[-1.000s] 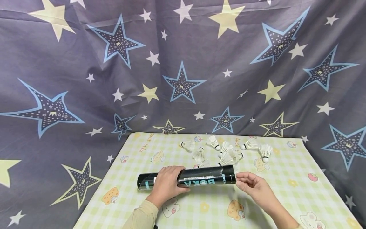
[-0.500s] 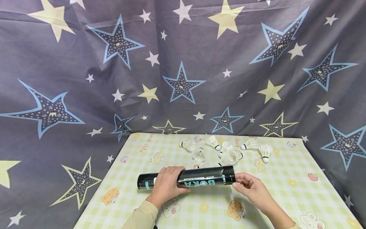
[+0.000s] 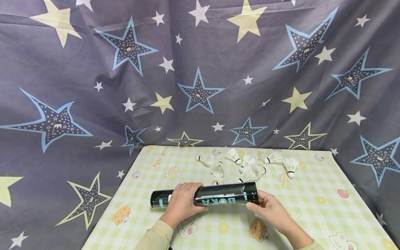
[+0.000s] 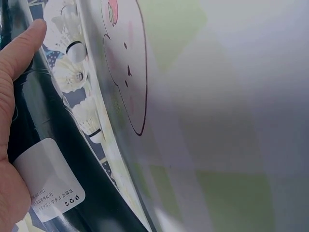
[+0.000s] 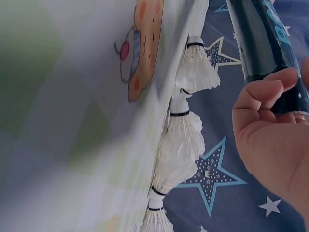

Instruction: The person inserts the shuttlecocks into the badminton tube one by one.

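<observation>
A black shuttlecock tube (image 3: 223,195) with teal BOKA lettering lies level across the front of the table view. My left hand (image 3: 183,201) grips it left of its middle, fingers over the top and thumb along the near side. In the left wrist view a white label (image 4: 50,179) shows on the tube beside the palm. At the tube's right end is my right hand (image 3: 271,211), thumb on the near side and fingers partly hidden behind. The right wrist view shows this hand (image 5: 275,128) with fingers curled round the tube's end.
Several white feather shuttlecocks are scattered behind the tube, among them one at the left (image 3: 205,159) and one at the far right (image 3: 290,167). They lie on a green checked tablecloth (image 3: 312,194). A grey star-patterned curtain (image 3: 218,52) hangs behind the table.
My right hand has moved left, from fingertips at the tube's right end to thumb and fingers round that end. The left hand and tube stay almost still.
</observation>
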The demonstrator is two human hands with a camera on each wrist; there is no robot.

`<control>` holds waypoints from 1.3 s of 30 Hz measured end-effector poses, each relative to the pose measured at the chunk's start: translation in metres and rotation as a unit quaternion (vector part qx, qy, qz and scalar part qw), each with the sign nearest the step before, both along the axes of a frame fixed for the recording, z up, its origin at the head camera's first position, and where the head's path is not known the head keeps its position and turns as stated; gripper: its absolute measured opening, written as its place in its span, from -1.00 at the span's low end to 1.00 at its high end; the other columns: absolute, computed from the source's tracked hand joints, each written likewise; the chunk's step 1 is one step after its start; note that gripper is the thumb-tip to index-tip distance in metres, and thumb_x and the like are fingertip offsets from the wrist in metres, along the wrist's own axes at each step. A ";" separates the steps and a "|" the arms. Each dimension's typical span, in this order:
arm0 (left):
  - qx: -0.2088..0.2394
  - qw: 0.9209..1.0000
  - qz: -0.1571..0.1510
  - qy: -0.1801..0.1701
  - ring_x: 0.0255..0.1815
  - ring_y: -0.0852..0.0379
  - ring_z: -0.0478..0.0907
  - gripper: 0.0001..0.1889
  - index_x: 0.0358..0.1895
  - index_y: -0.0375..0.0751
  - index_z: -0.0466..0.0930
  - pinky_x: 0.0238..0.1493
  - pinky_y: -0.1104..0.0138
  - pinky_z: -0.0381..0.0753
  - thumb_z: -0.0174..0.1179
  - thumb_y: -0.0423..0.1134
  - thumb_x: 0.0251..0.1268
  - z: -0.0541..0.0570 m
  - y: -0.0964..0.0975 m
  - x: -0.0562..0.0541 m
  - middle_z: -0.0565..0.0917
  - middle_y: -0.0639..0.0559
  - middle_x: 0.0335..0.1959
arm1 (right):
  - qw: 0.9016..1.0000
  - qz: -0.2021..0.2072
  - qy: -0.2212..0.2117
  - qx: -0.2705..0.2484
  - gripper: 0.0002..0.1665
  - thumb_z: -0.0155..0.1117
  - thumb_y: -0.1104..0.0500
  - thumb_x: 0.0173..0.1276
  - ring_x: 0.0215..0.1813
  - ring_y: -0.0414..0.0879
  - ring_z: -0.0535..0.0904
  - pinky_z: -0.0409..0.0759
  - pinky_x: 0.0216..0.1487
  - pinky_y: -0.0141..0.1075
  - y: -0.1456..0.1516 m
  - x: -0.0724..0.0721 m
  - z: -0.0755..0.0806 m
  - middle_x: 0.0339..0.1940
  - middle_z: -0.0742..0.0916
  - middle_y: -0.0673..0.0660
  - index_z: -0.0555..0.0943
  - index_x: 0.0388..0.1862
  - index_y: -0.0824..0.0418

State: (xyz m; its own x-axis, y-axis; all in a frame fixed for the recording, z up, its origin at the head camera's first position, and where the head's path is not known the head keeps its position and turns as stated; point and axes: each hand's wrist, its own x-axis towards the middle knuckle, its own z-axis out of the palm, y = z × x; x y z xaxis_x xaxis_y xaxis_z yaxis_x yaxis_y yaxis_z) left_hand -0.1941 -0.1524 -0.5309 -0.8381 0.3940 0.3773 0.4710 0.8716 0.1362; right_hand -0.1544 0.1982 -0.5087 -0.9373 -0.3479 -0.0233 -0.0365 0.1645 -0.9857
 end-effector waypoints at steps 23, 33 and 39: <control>0.008 1.000 0.002 0.006 0.05 0.13 0.72 -0.07 0.27 0.11 0.64 0.13 0.15 0.66 0.67 0.44 -0.27 0.000 0.000 0.000 0.80 0.18 0.11 | 1.000 -0.004 -0.007 -0.007 -0.49 0.37 0.17 0.56 -0.19 -0.28 0.68 0.71 -0.13 -0.36 0.000 0.000 0.005 -0.12 0.83 -0.15 0.57 0.31 0.49; 0.008 1.000 0.001 0.006 0.03 0.12 0.72 -0.06 0.27 0.11 0.64 0.12 0.13 0.67 0.67 0.44 -0.27 -0.002 0.001 -0.001 0.80 0.17 0.10 | 0.999 -0.042 0.020 -0.002 -0.57 0.32 0.25 0.57 -0.24 -0.31 0.65 0.71 -0.15 -0.36 0.024 0.003 0.006 -0.11 0.84 -0.16 0.58 0.29 0.47; 0.009 1.000 0.001 0.007 0.05 0.11 0.72 -0.06 0.27 0.10 0.64 0.13 0.12 0.67 0.68 0.43 -0.28 -0.002 0.001 -0.001 0.80 0.16 0.11 | 0.998 -0.038 0.046 -0.013 -0.56 0.28 0.30 0.58 -0.15 -0.27 0.73 0.73 -0.14 -0.35 0.037 0.004 0.007 -0.02 0.85 -0.15 0.54 0.30 0.53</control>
State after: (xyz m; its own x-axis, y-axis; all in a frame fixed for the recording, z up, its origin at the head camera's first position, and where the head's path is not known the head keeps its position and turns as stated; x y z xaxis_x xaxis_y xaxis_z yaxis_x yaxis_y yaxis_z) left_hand -0.1950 -0.1512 -0.5331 -0.8338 0.3853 0.3954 0.4711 0.8700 0.1456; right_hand -0.1503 0.2353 -0.5015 -0.9586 -0.2758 0.0715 -0.1151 0.1453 -0.9827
